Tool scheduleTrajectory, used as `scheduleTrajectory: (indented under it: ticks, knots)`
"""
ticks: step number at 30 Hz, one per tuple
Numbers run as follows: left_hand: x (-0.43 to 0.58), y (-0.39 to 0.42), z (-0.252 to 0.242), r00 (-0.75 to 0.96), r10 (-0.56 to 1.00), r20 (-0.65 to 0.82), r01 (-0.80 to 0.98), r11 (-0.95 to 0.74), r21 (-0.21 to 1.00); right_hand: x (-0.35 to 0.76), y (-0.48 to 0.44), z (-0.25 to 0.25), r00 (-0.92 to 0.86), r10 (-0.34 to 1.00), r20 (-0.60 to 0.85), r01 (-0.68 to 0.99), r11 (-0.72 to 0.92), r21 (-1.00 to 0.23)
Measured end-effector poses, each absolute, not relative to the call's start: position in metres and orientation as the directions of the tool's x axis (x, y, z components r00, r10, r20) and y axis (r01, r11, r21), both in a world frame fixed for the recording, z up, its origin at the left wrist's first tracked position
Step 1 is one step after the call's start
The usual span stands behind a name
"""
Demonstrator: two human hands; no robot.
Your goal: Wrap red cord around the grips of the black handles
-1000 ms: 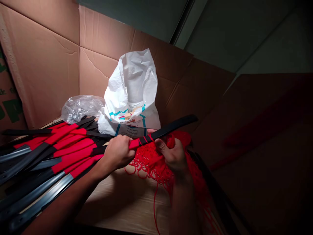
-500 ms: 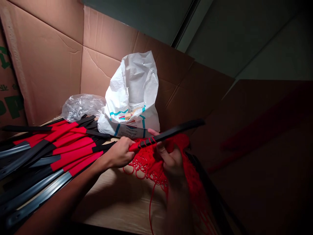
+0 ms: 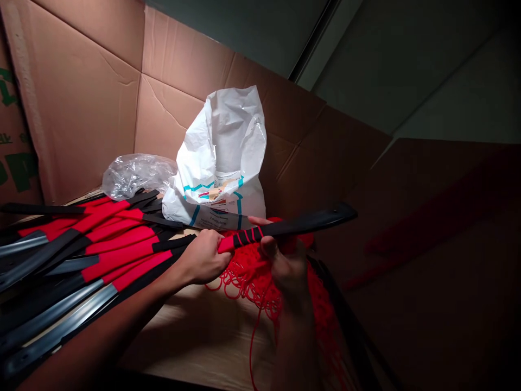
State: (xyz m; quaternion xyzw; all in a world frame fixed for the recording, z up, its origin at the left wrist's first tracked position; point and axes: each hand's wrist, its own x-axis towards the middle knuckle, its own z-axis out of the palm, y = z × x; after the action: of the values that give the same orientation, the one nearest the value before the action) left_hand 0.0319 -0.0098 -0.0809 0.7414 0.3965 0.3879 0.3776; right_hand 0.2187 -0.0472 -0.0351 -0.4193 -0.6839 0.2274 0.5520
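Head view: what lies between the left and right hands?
Between the left hand and right hand, the head view shows the red cord-wrapped grip of a black blade, with loose red cord below.

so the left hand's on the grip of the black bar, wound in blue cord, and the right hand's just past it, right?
The colour is wrong: the head view shows that the cord wound on the black bar is red, not blue. The left hand is on that wound part, and the right hand is just past it.
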Motion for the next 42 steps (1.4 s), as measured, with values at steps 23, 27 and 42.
scheduleTrajectory:
  ticks: [23,27,42]
  knots:
    - [0.034,-0.007,-0.091,0.421,0.848,0.323,0.111,-0.401,0.909,0.182,-0.035,-0.068,-0.101,0.844,0.526,0.346,0.526,-0.777]
    - [0.032,-0.003,-0.094,0.404,0.853,0.330,0.149,-0.418,0.896,0.186,-0.030,-0.065,-0.156,0.858,0.489,0.342,0.511,-0.788]
    - [0.040,-0.016,-0.092,0.150,0.937,0.315,0.530,-0.345,0.775,0.189,-0.031,-0.061,-0.053,0.860,0.508,0.332,0.495,-0.803]
